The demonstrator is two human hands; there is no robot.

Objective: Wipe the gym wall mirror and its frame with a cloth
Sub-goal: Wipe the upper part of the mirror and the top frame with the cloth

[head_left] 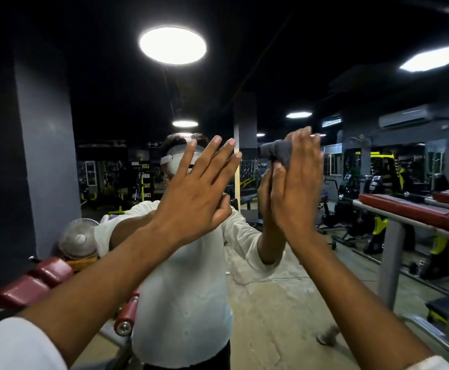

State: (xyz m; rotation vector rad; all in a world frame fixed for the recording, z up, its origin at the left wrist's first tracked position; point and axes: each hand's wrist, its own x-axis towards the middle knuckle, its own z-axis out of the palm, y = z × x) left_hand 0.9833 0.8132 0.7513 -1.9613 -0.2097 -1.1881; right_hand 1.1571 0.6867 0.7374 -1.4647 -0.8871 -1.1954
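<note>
Left hand point(194, 193) lies flat against the wall mirror point(244, 289) at head height, fingers straight and spread, gripping nothing; its palm meets its own reflection in the glass. Just to its right, the right hand point(298, 188) is raised to the same height, fingers straight and close together, pointing up. It presses a dark grey cloth point(278, 153) against the mirror. The cloth is bunched under the fingertips and sticks out to the left of them, and the thumb lies at its lower edge. Whether the thumb pinches the cloth cannot be told. The two hands are apart, with a strip of glass between them. Both forearms are bare, and a white sleeve point(12, 345) shows at the lower left corner.

In the glass a person in a white shirt point(186, 303) stands facing the camera, a white headset point(175, 156) on the head, arms lifted to meet the real ones. A bright round ceiling light point(172, 45) shines at the top. Low on the left stands a pedestal fan point(79, 239) with dark red padded rollers point(31, 284) in front of it. On the right runs a red padded bench point(410, 209) on a grey metal frame, with yellow and black gym machines point(378, 222) behind it.
</note>
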